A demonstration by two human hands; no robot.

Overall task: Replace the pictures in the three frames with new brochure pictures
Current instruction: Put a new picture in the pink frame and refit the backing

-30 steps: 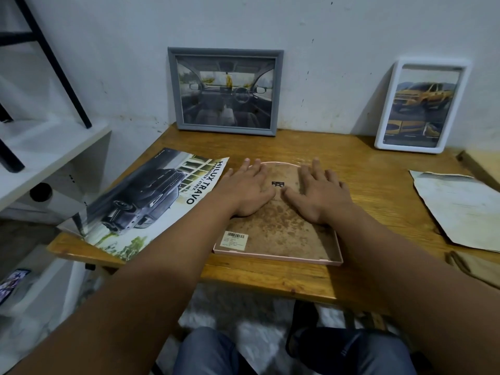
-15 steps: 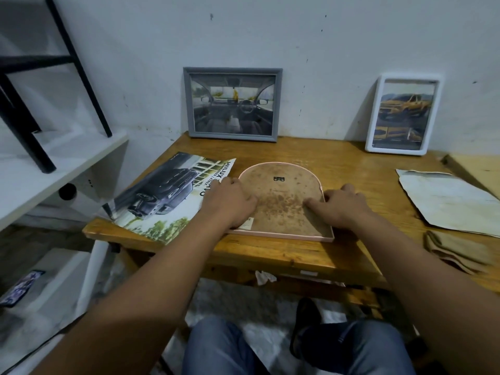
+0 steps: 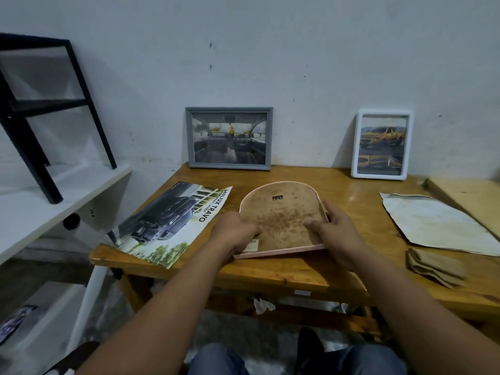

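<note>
Three frames on a varnished wooden tabletop (image 3: 351, 190). Item one: arched pink frame (image 3: 278, 251), face down near the front edge at centre, straight base toward the person, rounded top toward the wall, long axis running front to back. Its backing board (image 3: 281, 212) is brown, mottled with rust-like stains, with a small black hanger clip near the arch and a barcode sticker at the near left corner. The frame's right near side sits slightly raised off the tabletop. Left hand (image 3: 234, 230) curls over the frame's left edge, fingers on the backing; right hand (image 3: 334, 226) grips the right edge, thumb on the backing, fingers wrapped round the rim. Item two: grey rectangular frame (image 3: 228, 110), landscape, leaning on the wall at the back edge, showing a car interior. Item three: white rectangular frame (image 3: 381, 113), portrait, leaning at the back right, showing yellow pickups. Glossy brochure (image 3: 167, 226), dark pickup printed, lies flat at the left front corner, overhanging. Creased white paper (image 3: 438, 226) lies at the right edge; folded brown paper (image 3: 433, 265) just in front of it.
</note>
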